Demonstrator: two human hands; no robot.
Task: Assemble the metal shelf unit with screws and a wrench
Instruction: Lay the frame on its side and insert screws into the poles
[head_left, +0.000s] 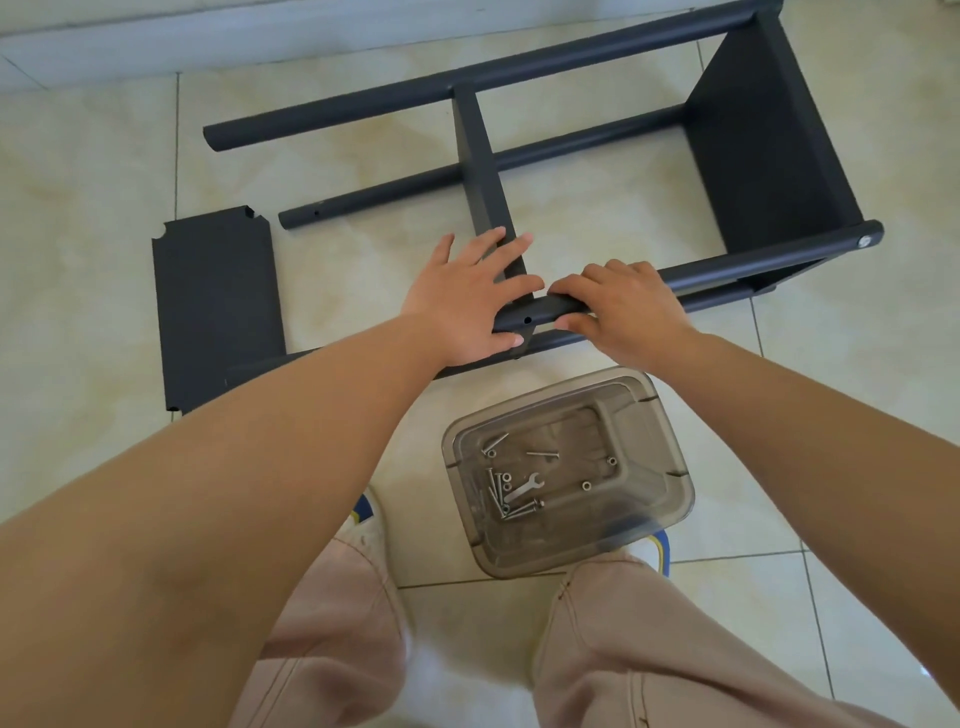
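We seem to be in a room of a home, working on the floor (623, 171), which is laid with glossy cream tiles veined like marble and split by thin grout lines. Along the top edge runs a pale raised strip (260, 36), perhaps a skirting or a door sill; the wide lens blurs it too much to say. Flat-pack furniture, a dark shelf frame (763, 156), lies on the tiles, and beside our pink trousers (649, 649) and sneakers (371, 525) stands a smoky plastic tub (660, 415) of screws, household clutter rather than workshop fittings.
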